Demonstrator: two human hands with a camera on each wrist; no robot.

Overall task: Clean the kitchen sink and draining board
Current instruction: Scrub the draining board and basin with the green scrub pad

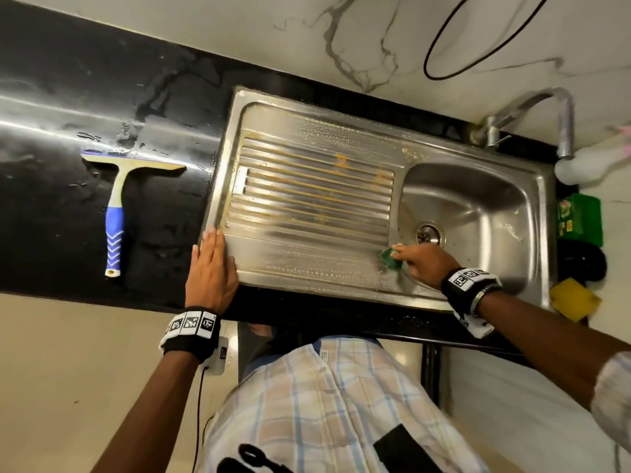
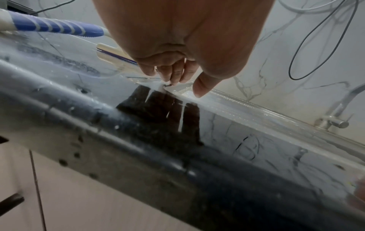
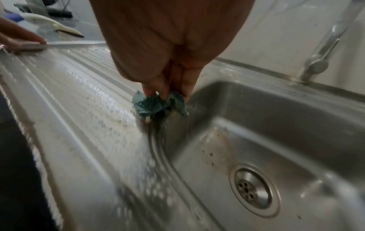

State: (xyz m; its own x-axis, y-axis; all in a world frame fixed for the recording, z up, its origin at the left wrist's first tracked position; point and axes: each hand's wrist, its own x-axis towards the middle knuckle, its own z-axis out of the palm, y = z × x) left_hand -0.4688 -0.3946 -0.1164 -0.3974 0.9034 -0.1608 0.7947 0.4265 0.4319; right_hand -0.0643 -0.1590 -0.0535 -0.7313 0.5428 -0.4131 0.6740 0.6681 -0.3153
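Note:
A steel sink (image 1: 478,213) with a ribbed draining board (image 1: 307,199) is set in a black counter. Orange-brown stains run along the ribs, and soapy foam covers the board's near strip (image 3: 94,96). My right hand (image 1: 415,259) pinches a crumpled green scrub pad (image 1: 390,258) (image 3: 156,104) against the board's near right corner, at the basin's edge beside the drain (image 3: 254,189). My left hand (image 1: 211,264) lies flat with straight fingers on the board's near left corner and the counter; the fingertips (image 2: 169,75) touch the wet edge.
A blue-handled squeegee (image 1: 114,216) lies on the wet black counter (image 1: 51,199) left of the sink. The tap (image 1: 532,114) curves over the back right. A green packet (image 1: 580,220), a dark round object (image 1: 584,264) and a yellow sponge (image 1: 573,298) sit right of the basin.

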